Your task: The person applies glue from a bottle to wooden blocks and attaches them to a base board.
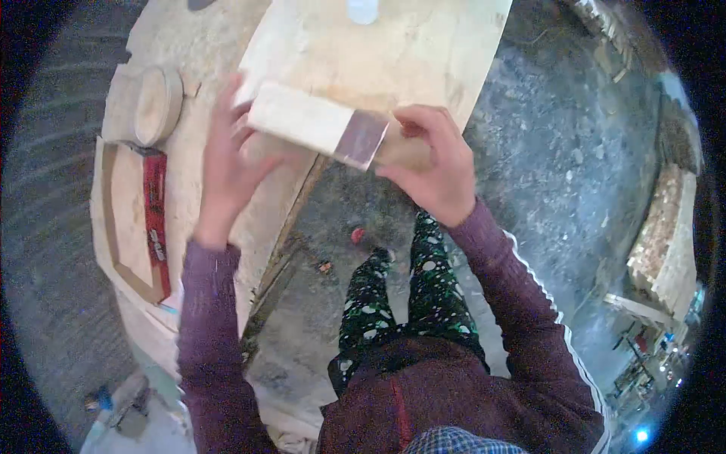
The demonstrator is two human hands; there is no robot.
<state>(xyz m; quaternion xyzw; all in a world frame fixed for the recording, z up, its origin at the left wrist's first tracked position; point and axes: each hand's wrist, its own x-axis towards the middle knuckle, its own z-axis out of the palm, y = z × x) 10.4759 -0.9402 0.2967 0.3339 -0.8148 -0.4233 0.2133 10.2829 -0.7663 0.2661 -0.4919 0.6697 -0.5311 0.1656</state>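
A pale rectangular block (299,117) with a dark purple-brown band near its right end is held up over the edge of the wooden board. My right hand (446,163) is closed round its right end, where a tan part shows between thumb and fingers. My left hand (227,155), blurred by motion, has its fingers apart and its thumb stretched out. Its fingertips are right at the block's left end. Below and behind the block lies a light sheet of plywood (431,60).
To the left, a red tool or bar (155,219) with white lettering lies by a wooden frame (113,250). A round wooden piece (155,110) sits behind it. A pale round thing (363,9) is at the top. Wood scraps (658,234) stand at the right on the grey floor (560,151).
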